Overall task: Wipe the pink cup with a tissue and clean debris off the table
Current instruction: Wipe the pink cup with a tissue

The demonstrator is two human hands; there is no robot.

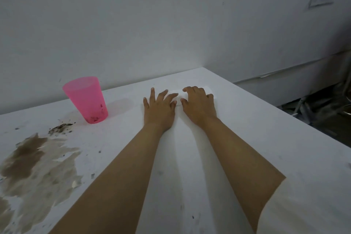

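- Grip check first: both hands are flat and open, palms down, nothing pinched. The left hand [159, 109] has its fingers spread out, and the right hand [198, 103] has its fingers a bit curled.
- Both are pressing on a white tissue [208, 91] lying flat on the tabletop [266, 138] near the far edge. It's white on white, so the outline is pretty hard to make out, and only the far right corner shows clearly past the right hand.
- Pink cup [86, 99] stands upright off to the left of the hands, well apart from them and close to the wall. It's see-through plastic, with dark bits stuck inside near the bottom.
- Just in front of the cup and to its left there's a patch of dark crumbly debris [59, 129] on the tabletop.
- Closer to the camera on the left is a big brown spill [34, 161], looking half soaked and smeared.
- Small dark specks are scattered around the rest of the surface too.
- Grey-white wall [171, 24] runs behind everything.
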